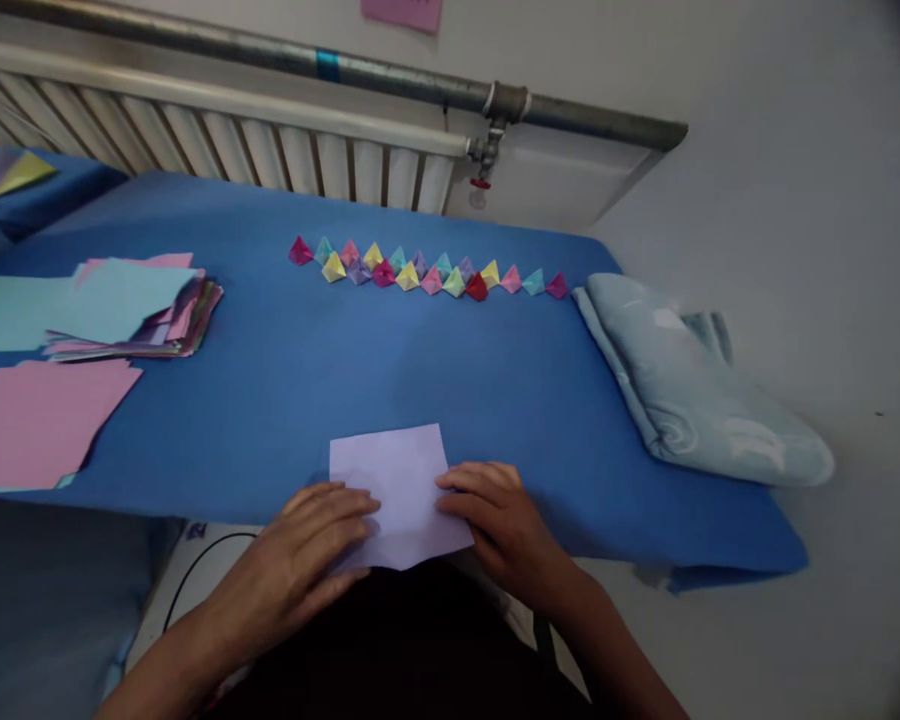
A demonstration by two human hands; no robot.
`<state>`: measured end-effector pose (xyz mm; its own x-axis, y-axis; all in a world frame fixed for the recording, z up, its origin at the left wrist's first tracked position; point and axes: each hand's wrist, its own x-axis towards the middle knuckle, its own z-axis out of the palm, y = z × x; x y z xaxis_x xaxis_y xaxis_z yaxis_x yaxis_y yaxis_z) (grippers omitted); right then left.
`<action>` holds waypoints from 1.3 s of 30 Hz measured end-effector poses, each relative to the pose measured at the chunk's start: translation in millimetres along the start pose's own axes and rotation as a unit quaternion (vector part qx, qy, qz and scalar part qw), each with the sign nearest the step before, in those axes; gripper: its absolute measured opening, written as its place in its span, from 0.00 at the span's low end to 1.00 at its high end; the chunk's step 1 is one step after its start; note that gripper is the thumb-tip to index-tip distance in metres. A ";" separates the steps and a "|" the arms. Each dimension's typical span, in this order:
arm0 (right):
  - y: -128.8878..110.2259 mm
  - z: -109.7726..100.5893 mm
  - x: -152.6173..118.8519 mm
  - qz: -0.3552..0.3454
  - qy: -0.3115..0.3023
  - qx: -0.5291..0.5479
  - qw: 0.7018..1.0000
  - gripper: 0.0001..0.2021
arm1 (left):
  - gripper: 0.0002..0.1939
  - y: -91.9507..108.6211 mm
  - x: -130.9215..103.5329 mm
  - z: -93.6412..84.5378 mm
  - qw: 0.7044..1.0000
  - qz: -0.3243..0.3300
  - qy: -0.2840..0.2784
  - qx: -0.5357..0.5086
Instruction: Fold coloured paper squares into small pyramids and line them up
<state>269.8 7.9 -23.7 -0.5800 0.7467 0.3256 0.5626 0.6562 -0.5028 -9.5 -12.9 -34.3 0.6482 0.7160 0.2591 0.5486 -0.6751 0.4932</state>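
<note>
A pale lilac sheet of paper (405,480) lies at the front edge of the blue-covered table (307,380). My left hand (319,545) rests on the sheet's left side, its fingers stretched over the paper and the thumb near the lower edge. On the right side of the sheet, my right hand (495,510) has its fingertips on the paper, with its thumb hidden. The part of the sheet under my hands cannot be seen.
Small folded paper pieces (407,276) in several colours line the back. At left are a mixed paper stack (120,310) and pink sheets (37,420). A folded grey-green blanket (675,370) lies at right. Behind stands a radiator (292,155) with a pipe (255,50).
</note>
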 end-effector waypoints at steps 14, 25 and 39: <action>-6.4 6.5 20.5 0.180 0.062 0.076 0.979 0.06 | 0.04 -3.9 6.7 -4.5 0.979 -0.164 0.121 -0.010; -6.1 3.0 27.5 0.171 0.056 0.150 0.972 0.07 | 0.09 -2.9 21.1 -12.7 0.977 -0.197 0.069 -0.054; 2.3 -3.6 13.7 0.060 -0.025 0.126 0.990 0.12 | 0.23 -4.4 29.0 -11.0 0.997 -0.063 -0.041 0.025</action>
<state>265.3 20.0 -17.5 -0.5494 0.8076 0.2145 0.4680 0.5101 -0.7216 1.1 12.7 -19.8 0.6126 0.7799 0.1287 0.6525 -0.5909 0.4744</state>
